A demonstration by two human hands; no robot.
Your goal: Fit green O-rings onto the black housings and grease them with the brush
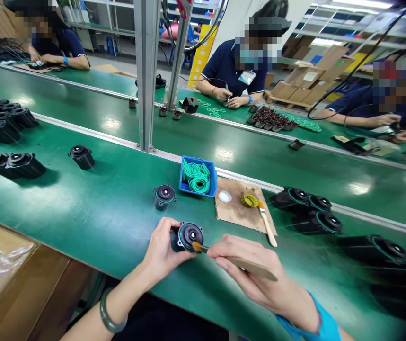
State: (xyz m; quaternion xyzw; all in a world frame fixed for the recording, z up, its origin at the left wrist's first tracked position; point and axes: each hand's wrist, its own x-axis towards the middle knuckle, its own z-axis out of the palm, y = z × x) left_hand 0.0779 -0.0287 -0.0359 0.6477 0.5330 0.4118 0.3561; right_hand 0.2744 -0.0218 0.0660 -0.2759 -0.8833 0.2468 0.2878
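My left hand point(162, 251) is closed around a black round motor housing point(189, 236) with a green ring on its rim, held just above the green bench. My right hand point(256, 274) grips a wooden-handled brush point(240, 262); its orange bristle tip touches the housing's rim. Another black housing point(163, 196) stands upright just beyond. A blue bin of green rings point(198, 176) sits behind it. On a brown cardboard sheet point(236, 213) lie a white lid point(225, 196), a small yellow-green pot point(248, 200) and a second brush point(267, 222).
Finished black housings with green rings point(313, 213) lie to the right. More black housings point(13, 163) sit at the left and far left. A metal post point(146, 76) rises behind the bench. Across the conveyor, three other people work at their own stations.
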